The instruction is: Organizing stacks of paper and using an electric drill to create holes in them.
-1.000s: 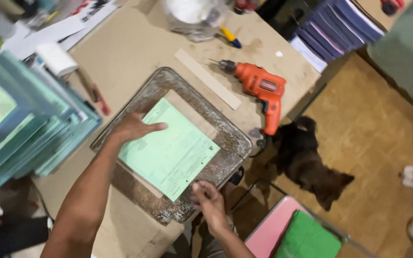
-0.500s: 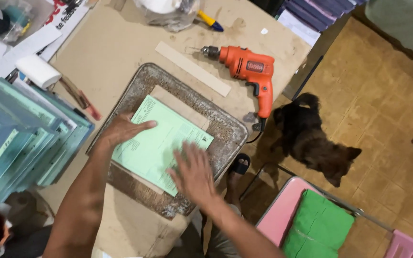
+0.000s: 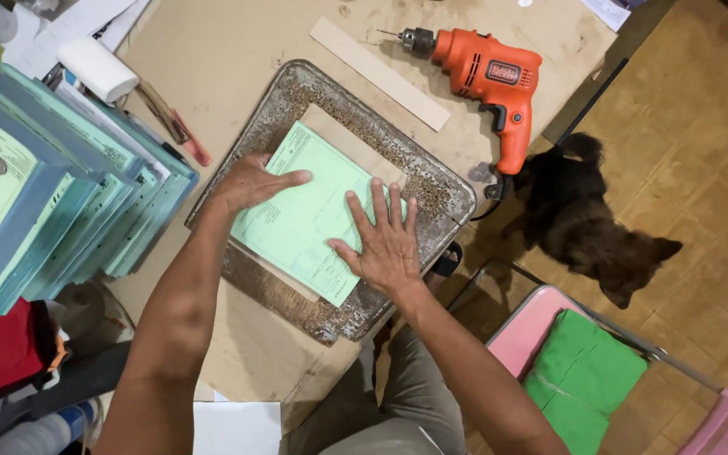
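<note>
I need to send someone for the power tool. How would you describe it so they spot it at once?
On the brown table, look past the rusty metal tray toward its far corner. The drill lies there on its side, the only bright orange thing on the table.

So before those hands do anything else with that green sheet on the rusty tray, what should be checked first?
1. Left hand on the green sheet: ok, fingers rest on its upper left edge.
2. Right hand flat on the sheet: ok, palm down, fingers spread.
3. Sheet lying on the brown board: ok, the board's edge shows beyond it.
4. Sheet squared with the rusty tray: cannot tell.
5. Orange drill clear of the hands: ok, lying beyond the tray.
6. Dark dog away from the table: not ok, right beside it.
</note>
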